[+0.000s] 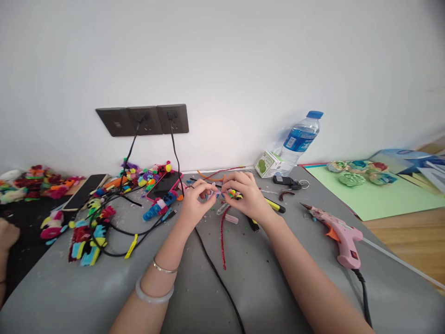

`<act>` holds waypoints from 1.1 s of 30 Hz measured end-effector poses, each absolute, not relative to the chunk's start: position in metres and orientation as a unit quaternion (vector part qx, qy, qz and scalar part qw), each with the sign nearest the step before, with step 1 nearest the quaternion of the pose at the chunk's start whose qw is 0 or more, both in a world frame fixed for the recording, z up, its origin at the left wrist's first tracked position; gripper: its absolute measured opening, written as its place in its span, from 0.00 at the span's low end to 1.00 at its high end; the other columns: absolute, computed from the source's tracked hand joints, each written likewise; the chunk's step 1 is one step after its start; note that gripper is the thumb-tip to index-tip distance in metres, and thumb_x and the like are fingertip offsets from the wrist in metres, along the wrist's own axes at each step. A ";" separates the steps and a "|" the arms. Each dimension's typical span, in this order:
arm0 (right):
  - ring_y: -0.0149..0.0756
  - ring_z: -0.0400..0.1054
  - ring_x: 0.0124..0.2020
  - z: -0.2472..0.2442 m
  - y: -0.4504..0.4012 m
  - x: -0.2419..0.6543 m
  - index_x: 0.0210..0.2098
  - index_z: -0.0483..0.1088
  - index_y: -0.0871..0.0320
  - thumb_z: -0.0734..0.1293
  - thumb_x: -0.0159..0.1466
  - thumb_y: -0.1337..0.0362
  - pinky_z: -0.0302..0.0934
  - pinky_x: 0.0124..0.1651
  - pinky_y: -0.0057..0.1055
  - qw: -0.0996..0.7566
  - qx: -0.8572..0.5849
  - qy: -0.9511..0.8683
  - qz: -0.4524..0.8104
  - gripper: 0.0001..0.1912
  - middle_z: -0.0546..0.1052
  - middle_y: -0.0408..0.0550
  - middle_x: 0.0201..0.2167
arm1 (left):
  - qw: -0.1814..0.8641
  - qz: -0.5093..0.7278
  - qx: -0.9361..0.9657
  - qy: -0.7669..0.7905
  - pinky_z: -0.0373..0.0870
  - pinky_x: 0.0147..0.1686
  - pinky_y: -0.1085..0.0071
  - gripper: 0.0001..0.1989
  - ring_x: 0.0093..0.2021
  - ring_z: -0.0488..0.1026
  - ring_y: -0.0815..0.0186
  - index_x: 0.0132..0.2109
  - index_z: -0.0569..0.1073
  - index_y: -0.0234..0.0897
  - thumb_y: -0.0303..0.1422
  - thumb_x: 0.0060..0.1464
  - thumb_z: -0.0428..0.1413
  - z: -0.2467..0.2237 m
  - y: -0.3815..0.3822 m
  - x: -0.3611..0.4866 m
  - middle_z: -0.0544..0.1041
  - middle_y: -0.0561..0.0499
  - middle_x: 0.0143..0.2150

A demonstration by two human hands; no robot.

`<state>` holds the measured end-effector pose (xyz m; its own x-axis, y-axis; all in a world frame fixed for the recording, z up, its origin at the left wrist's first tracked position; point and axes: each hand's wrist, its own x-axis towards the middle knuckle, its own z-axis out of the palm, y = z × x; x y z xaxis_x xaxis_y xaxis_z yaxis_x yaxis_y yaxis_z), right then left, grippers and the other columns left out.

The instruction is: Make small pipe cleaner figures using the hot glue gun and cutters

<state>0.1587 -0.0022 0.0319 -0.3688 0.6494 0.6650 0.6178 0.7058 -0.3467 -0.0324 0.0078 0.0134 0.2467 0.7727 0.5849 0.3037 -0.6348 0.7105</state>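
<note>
My left hand is closed in a pinch on a small lilac piece of pipe cleaner. Close beside it, the fingertips of my right hand meet at the other end of the piece; what exactly they grip is too small to tell. Small multicoloured bits show between the right fingers. Below the hands a red glittery pipe cleaner and a short pale pink piece lie on the grey table. Yellow-and-black tool handles stick out from behind my right wrist.
A pink glue gun lies at right. Behind stand a water bottle and a small carton; car keys lie before them. Fuzzy figures, black cables and phones crowd the left. Another person's hand rests far left.
</note>
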 end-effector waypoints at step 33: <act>0.40 0.72 0.46 0.032 -0.003 0.160 0.35 0.69 0.52 0.67 0.60 0.75 0.54 0.49 0.39 0.411 -0.385 -0.825 0.042 0.10 0.76 0.44 0.40 | 0.197 0.504 0.754 0.372 0.67 0.34 0.71 0.06 0.35 0.69 0.67 0.36 0.75 0.39 0.24 0.53 0.60 0.012 0.008 -0.032 0.69 0.51 0.38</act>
